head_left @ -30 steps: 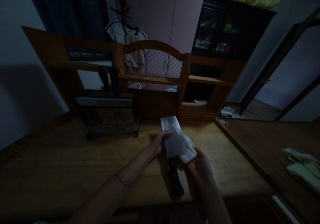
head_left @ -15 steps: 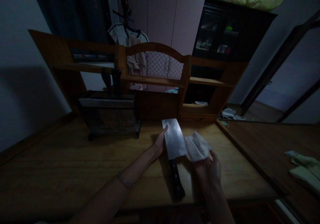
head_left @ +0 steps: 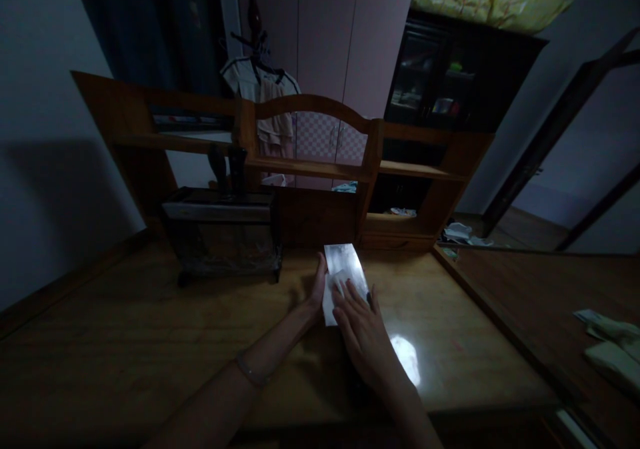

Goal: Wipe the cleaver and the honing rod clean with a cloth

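Observation:
Above the wooden desk I hold a cleaver, its broad shiny blade (head_left: 344, 257) pointing away from me. My left hand (head_left: 316, 290) grips the blade at its left edge, thumb up along the side and the other fingers hidden beneath. Pressed flat on the blade is a white cloth (head_left: 330, 303), under the fingers of my right hand (head_left: 361, 332). Most of the cloth is covered by that hand. The cleaver's black handle is hidden behind my right hand and wrist and in shadow.
On the left of the desk (head_left: 125, 329) stands a knife block (head_left: 223, 235) with two dark handles sticking up. A wooden shelf unit (head_left: 313, 165) runs along the back edge. Pale green cloth (head_left: 613, 349) lies on the brown surface at right.
My right hand has moved left with the white cloth, from beside the cleaver onto its blade. The left hand still holds the blade. A bright reflection now shows on the desk.

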`<action>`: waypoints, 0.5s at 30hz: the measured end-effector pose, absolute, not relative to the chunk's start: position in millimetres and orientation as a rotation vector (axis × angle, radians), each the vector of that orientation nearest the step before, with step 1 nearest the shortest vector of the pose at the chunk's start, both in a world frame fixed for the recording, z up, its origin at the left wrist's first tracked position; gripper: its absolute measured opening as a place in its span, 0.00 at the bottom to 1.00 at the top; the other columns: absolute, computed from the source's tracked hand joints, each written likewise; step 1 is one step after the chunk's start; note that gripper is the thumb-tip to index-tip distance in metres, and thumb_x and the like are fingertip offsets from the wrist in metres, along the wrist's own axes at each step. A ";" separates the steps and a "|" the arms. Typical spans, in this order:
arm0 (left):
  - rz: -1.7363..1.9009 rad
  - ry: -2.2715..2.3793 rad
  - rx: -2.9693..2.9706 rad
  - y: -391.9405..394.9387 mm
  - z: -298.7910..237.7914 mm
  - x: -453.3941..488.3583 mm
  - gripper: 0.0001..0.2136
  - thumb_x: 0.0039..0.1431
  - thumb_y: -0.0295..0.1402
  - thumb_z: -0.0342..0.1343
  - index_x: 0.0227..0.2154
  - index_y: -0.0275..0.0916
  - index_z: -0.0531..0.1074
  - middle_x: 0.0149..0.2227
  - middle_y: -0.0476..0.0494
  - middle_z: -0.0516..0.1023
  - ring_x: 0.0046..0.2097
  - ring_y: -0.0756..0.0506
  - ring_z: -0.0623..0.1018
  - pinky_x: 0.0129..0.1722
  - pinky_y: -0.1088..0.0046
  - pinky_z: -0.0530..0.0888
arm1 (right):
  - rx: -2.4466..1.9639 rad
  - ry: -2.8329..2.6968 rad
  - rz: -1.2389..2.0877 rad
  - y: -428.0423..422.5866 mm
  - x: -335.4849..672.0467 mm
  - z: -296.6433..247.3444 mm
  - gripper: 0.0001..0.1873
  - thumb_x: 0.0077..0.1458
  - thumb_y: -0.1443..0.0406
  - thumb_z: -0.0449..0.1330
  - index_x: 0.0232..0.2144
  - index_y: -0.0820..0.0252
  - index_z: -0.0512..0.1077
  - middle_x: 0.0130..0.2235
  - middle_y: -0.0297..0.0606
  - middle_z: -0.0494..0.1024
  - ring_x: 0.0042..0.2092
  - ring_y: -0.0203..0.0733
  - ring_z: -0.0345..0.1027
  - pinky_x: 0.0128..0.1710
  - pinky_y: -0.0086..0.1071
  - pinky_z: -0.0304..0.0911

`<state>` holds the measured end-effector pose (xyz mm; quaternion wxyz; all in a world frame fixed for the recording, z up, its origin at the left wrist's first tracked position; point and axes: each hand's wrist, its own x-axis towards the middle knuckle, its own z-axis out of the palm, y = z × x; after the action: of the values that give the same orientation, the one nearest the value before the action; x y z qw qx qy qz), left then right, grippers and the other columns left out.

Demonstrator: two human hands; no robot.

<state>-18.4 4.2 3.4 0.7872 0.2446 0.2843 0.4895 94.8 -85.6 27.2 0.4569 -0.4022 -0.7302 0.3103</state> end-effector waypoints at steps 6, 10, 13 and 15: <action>1.105 0.528 0.551 2.7 6.2 -14.6 0.35 0.48 0.64 0.44 0.38 0.33 0.74 0.34 0.35 0.79 0.39 0.39 0.78 0.40 0.66 0.73 | -1.009 -1.800 0.748 -91.1 108.9 22.5 0.23 0.57 0.64 0.58 0.55 0.41 0.64 0.60 0.26 0.61 0.66 0.42 0.42 0.62 0.48 0.11; 1.148 0.430 0.600 7.1 0.6 -11.3 0.35 0.51 0.62 0.43 0.40 0.33 0.74 0.36 0.35 0.79 0.40 0.39 0.77 0.42 0.66 0.73 | -1.052 -1.669 0.725 -89.3 117.5 18.1 0.26 0.53 0.64 0.61 0.55 0.42 0.65 0.61 0.27 0.61 0.66 0.43 0.41 0.63 0.48 0.14; 1.123 0.413 0.617 8.3 -4.6 -10.8 0.34 0.51 0.62 0.43 0.39 0.35 0.74 0.36 0.34 0.79 0.40 0.38 0.78 0.40 0.65 0.74 | -1.061 -1.661 0.655 -84.1 114.5 13.5 0.27 0.54 0.64 0.61 0.56 0.44 0.63 0.62 0.27 0.59 0.66 0.41 0.37 0.64 0.46 0.15; 1.093 0.437 0.610 7.9 -6.4 -11.3 0.32 0.50 0.62 0.45 0.40 0.38 0.74 0.35 0.35 0.79 0.39 0.39 0.78 0.39 0.64 0.74 | -1.061 -1.691 0.653 -83.4 109.4 12.0 0.27 0.56 0.64 0.59 0.57 0.46 0.62 0.63 0.26 0.57 0.67 0.40 0.36 0.65 0.44 0.18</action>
<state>-11.3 7.9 -6.4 0.7881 0.2832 0.2027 0.5075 109.4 -83.4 12.0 0.4974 -0.4381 -0.6986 0.2696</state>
